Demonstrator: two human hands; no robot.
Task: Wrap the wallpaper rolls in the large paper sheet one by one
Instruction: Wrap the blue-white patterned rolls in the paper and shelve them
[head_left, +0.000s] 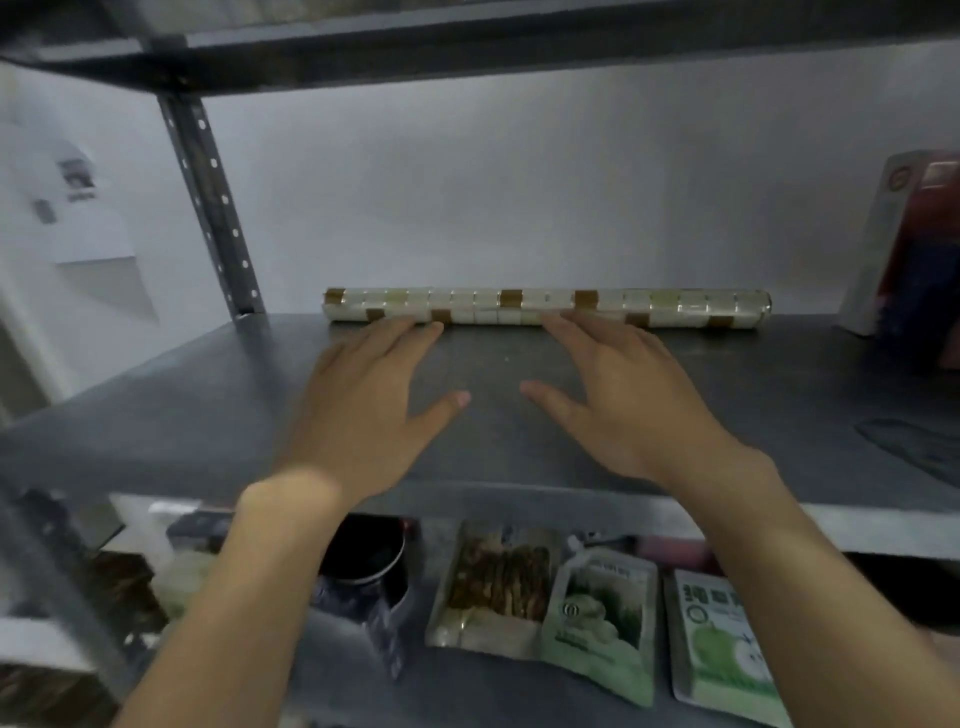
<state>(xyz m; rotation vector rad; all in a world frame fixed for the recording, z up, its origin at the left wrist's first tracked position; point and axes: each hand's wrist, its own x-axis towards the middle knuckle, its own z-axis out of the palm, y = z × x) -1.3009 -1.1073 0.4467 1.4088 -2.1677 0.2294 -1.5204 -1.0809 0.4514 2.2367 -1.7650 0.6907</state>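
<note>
One wallpaper roll (675, 307), cream with brown squares, lies sideways at the back of a grey metal shelf (519, 447), against the white wall. My left hand (363, 389) stretches flat over the shelf, fingers straight, fingertips at the roll's left part. My right hand (618, 395) reaches the same way, fingertips at the roll's middle. Neither hand holds anything. No large paper sheet is in view.
A red and white box (914, 254) stands at the shelf's right end. A perforated grey upright (213, 202) rises at the back left. On the lower shelf lie a dark tin (363, 566), a snack packet (498, 587) and green pouches (608, 623).
</note>
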